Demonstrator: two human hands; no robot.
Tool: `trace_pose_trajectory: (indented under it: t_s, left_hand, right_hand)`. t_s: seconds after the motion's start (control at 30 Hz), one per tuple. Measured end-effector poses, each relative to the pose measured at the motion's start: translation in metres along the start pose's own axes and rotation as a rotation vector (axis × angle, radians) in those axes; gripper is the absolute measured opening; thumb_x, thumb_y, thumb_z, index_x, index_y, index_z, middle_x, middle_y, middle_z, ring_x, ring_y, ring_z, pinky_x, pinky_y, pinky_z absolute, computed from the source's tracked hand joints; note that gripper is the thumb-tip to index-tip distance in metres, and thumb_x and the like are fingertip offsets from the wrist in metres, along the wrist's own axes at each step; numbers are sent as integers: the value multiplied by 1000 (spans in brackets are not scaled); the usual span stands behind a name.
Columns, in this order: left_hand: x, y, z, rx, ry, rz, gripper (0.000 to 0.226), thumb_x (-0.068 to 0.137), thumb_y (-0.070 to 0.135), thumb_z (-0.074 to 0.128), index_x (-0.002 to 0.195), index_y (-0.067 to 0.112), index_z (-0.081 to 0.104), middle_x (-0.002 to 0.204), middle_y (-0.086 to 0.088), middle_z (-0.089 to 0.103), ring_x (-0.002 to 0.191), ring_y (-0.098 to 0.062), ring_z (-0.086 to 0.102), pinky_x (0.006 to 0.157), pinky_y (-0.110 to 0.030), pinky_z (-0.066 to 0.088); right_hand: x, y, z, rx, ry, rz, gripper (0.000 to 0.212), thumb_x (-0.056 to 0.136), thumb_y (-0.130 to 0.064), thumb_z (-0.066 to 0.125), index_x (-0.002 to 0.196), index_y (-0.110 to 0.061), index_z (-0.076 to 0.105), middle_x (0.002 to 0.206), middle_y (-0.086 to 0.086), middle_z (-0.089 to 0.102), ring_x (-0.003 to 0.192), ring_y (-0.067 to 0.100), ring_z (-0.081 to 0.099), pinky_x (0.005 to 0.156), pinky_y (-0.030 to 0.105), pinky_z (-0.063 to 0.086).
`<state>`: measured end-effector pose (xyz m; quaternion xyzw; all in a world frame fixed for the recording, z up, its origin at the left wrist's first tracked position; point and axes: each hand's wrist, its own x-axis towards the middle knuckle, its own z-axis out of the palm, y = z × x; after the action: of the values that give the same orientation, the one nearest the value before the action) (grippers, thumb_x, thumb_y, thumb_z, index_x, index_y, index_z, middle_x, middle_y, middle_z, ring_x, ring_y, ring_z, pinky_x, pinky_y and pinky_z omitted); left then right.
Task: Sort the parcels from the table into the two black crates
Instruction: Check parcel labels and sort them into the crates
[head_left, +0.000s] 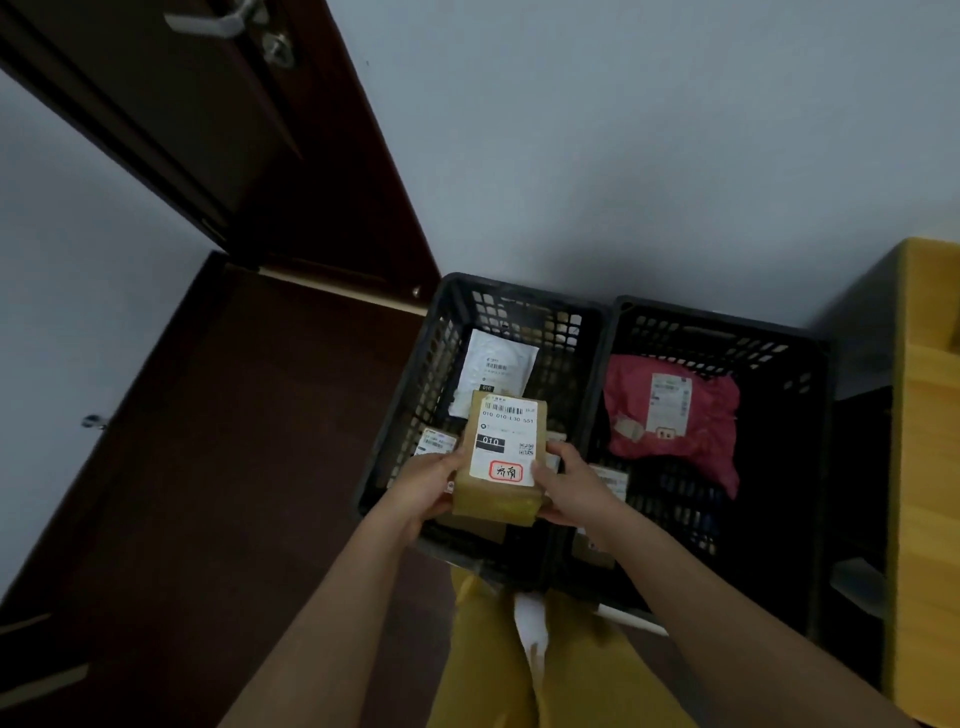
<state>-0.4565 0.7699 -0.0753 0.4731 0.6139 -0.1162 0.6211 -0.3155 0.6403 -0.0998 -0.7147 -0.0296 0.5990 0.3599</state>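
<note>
Two black crates stand side by side on the floor against the wall. Above the left crate (415, 374) I hold a brown cardboard parcel (498, 499) with a white shipping label marked 010. My left hand (428, 486) grips its left edge and my right hand (569, 483) grips its right edge. Inside the left crate lie a white padded envelope (496, 371) and another labelled parcel (436, 444), partly hidden by my hands. The right crate (810, 395) holds a pink bag parcel (675, 415) and a labelled item (613, 480) beside my right wrist.
A dark red door (218, 130) stands open at the upper left, over dark flooring (234, 441). A yellow wooden table (930, 467) rises at the right edge, close to the right crate. The grey wall (649, 156) is behind the crates.
</note>
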Motion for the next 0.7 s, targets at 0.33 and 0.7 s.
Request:
trace_pose_trajectory:
  t_s: [0.33,0.7]
  left_hand:
    - [64,-7,-42,118,-152,-82,15,96,28,57,101,19,67,105,1,71,100,-15,63,92,-32,50]
    - [150,-33,-76,402,-141,-86,25,91,12,54,97,-6,70,99,-17,72,81,-20,65,72,-27,46]
  right_hand:
    - [40,24,64,151,115,153,43,105,-26,44,147,-24,35,121,-1,56,91,11,59,73,28,56]
    - [106,61,131,205,225,183,55,102,-24,51,152,-33,30,137,3,55,116,21,59,93,40,55]
